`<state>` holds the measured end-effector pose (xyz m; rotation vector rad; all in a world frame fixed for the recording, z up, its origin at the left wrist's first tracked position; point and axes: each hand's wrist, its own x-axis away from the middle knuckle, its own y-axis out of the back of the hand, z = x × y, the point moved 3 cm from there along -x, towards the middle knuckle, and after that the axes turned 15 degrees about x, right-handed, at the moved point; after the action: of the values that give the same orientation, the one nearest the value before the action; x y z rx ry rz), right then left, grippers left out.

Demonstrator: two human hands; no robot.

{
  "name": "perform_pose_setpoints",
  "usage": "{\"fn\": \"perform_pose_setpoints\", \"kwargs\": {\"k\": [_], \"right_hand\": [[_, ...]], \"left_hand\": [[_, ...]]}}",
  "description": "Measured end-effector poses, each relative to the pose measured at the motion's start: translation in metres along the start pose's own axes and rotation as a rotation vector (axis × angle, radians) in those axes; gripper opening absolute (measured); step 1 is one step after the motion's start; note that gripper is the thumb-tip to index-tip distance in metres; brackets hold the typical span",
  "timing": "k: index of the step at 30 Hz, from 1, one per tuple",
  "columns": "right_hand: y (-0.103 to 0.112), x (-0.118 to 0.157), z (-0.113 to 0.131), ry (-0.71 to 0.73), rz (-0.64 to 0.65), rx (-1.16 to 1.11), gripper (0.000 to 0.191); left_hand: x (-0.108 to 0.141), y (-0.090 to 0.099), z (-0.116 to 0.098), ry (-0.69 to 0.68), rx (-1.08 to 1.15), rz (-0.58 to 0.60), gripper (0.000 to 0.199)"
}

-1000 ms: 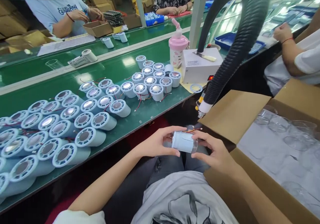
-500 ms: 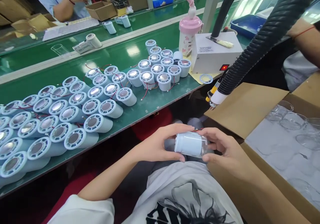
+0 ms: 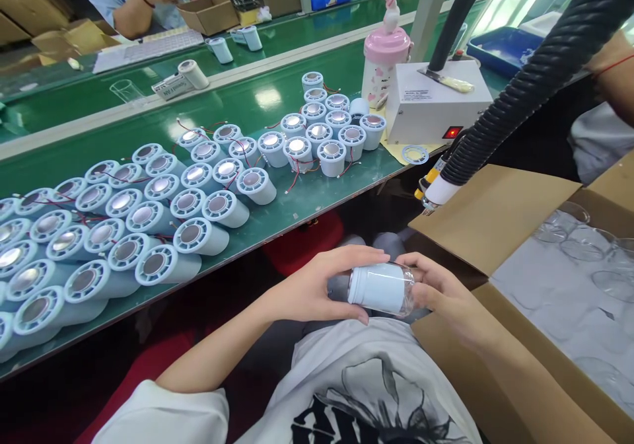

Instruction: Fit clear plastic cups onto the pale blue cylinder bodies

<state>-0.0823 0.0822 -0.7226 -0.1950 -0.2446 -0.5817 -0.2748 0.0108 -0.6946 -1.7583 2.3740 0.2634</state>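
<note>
Above my lap lies a light blue cylindrical housing (image 3: 376, 288) on its side, held between both hands. My left hand (image 3: 317, 285) wraps its left end, the index finger along the top and the thumb below; a dark grey part (image 3: 339, 288) shows inside that grip. A clear plastic cup (image 3: 409, 292) encloses the housing's right part. My right hand (image 3: 440, 285) is closed on the cup's right end, with thumb and fingers pressed to it. Some right fingertips are hidden behind the cup.
Several similar light blue housings (image 3: 168, 263) with red wires stand on the green bench (image 3: 257, 232). A black hose (image 3: 515, 94) hangs ahead right, before a white box-shaped device (image 3: 436, 104). At right, an open carton (image 3: 490, 216) holds clear cups (image 3: 587, 242). Co-workers' arms show across and at right.
My right hand has shifted its grip, its thumb now higher on the cup's end. Slightly more of the cup shows past the housing. The whole view has shifted a little.
</note>
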Motion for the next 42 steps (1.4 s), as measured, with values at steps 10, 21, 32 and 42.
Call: {"fn": "perform_pose_setpoints", "kwargs": {"k": [10, 21, 32, 42], "right_hand": [[-0.011, -0.001, -0.001, -0.135, 0.052, -0.085, 0.048], [-0.019, -0.001, -0.007, -0.35, 0.238, -0.162, 0.069], [-0.003, 0.012, 0.001, 0.598, -0.204, 0.676, 0.066], [0.0, 0.015, -0.003, 0.315, -0.088, 0.369, 0.043]], "left_hand": [[0.002, -0.002, 0.003, 0.011, 0.028, 0.012, 0.073], [0.006, -0.006, 0.003, -0.008, 0.025, 0.022, 0.07], [0.01, -0.015, -0.006, 0.291, 0.214, -0.133, 0.059], [0.011, -0.012, -0.004, 0.317, 0.296, 0.008, 0.072]]}}
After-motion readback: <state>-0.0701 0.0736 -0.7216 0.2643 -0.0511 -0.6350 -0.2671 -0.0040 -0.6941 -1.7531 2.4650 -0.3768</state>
